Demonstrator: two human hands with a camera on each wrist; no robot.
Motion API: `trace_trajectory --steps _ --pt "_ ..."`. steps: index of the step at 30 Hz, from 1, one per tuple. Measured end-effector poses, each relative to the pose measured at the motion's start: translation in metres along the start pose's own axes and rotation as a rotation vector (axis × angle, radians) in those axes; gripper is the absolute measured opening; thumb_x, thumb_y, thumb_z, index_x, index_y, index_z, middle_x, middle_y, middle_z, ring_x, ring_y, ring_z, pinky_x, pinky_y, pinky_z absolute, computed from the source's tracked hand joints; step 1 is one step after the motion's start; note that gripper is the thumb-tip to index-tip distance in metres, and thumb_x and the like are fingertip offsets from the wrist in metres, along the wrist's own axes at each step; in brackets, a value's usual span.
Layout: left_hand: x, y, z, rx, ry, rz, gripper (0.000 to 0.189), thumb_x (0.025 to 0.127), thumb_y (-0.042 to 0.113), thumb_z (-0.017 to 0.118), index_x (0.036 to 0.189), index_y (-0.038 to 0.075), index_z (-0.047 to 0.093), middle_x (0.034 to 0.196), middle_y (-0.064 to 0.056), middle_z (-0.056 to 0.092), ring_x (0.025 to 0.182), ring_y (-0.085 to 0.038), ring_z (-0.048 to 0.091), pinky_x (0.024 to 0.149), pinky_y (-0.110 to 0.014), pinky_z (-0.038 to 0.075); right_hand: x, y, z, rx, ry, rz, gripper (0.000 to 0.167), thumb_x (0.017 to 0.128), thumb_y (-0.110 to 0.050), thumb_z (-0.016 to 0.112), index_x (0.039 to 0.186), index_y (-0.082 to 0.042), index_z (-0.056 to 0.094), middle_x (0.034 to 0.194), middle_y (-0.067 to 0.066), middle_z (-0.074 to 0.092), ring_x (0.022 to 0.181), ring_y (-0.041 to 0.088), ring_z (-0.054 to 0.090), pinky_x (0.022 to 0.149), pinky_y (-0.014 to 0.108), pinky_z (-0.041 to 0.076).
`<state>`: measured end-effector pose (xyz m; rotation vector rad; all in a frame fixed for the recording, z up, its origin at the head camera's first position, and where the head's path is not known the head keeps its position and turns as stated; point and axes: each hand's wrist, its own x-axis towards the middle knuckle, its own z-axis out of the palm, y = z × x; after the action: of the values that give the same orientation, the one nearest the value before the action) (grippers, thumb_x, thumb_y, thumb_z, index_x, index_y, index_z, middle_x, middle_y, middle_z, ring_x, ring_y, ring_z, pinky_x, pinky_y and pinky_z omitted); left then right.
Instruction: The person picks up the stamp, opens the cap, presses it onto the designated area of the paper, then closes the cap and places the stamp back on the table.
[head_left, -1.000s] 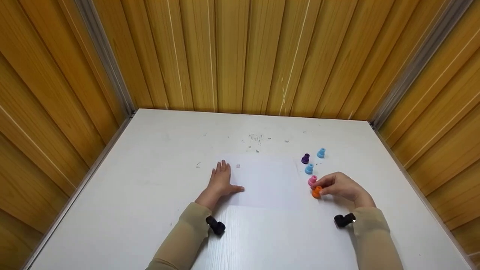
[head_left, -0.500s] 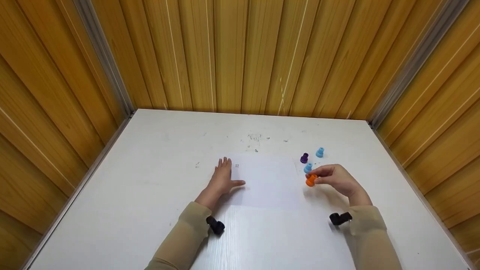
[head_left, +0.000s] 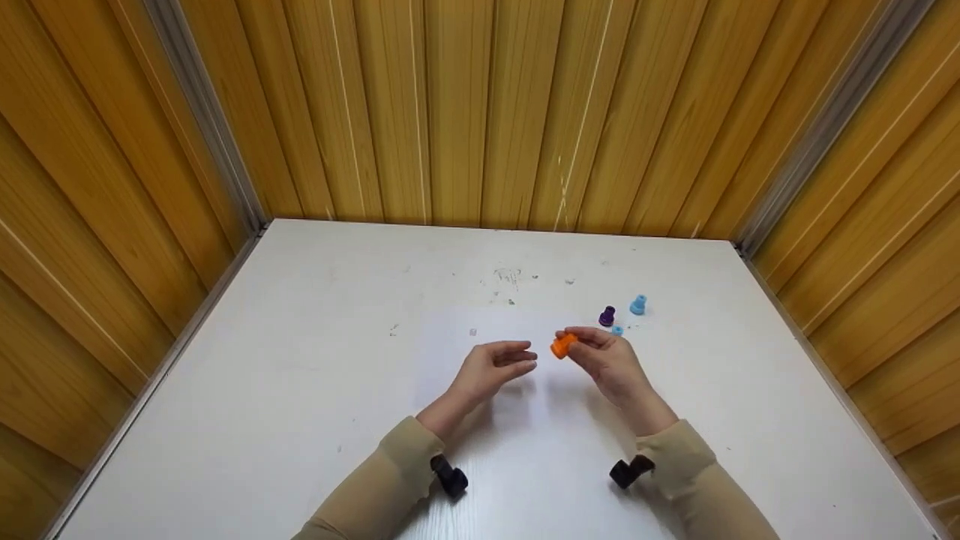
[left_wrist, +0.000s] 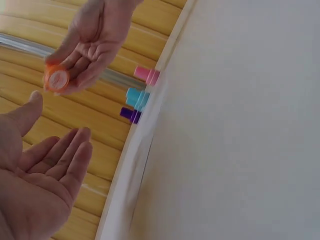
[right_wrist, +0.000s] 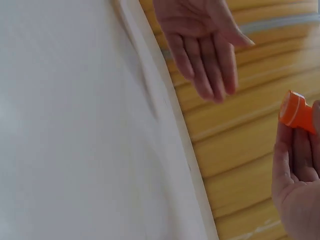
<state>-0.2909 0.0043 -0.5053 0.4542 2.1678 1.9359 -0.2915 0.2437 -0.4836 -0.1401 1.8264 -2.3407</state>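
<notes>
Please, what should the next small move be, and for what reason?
Perhaps the left hand should pinch the orange piece by its wide end: the right hand holds it raised, that end faces the left hand, which is open and near but not touching.

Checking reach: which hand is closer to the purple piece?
Right. The right hand, pinching the orange piece, is just on the near side of the purple piece; the left hand is farther off to its left, also on the near side.

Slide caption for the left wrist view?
Right grip holds an orange piece, left grip open and apart from it; pink, blue and purple pieces stand beyond.
</notes>
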Motion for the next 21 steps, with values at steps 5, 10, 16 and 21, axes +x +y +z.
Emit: trace_trajectory --steps 5,10,16,21 --pt "-0.004 -0.001 0.014 -0.209 -0.008 -0.003 0.039 0.092 0.007 0.076 0.128 -0.005 0.068 0.119 -0.021 0.075 0.105 -0.027 0.077 0.088 -0.033 0.064 -0.005 0.015 0.025 0.007 0.008 0.017 0.026 0.094 -0.001 0.072 0.120 -0.001 0.073 0.109 -0.003 0.079 0.106 0.012 0.074 0.098 0.023 0.059" --pt "-0.005 -0.003 0.016 -0.282 0.054 -0.005 0.034 0.091 0.004 0.077 0.122 -0.007 0.070 0.114 -0.023 0.076 0.101 -0.031 0.078 0.085 -0.035 0.065 -0.008 0.022 0.035 -0.065 0.076 0.007 0.034 0.094 -0.002 0.073 0.126 0.004 0.068 0.114 0.001 0.079 0.108 0.013 0.074 0.097 0.024 0.059" --pt "-0.006 -0.005 0.015 -0.282 0.063 0.001 0.030 0.091 0.005 0.076 0.119 -0.007 0.072 0.110 -0.023 0.077 0.097 -0.029 0.079 0.084 -0.035 0.065 -0.008 0.024 0.037 -0.155 0.123 -0.021 0.038 0.093 -0.004 0.074 0.128 0.007 0.067 0.119 0.007 0.078 0.108 0.013 0.075 0.096 0.023 0.059" --pt "-0.006 -0.006 0.016 -0.291 0.065 0.029 0.027 0.093 0.000 0.072 0.118 -0.011 0.070 0.110 -0.027 0.076 0.095 -0.028 0.079 0.084 -0.035 0.066 -0.007 0.026 0.037 -0.140 0.145 0.005 0.034 0.093 -0.003 0.074 0.126 0.005 0.069 0.118 0.008 0.078 0.108 0.013 0.075 0.095 0.022 0.059"
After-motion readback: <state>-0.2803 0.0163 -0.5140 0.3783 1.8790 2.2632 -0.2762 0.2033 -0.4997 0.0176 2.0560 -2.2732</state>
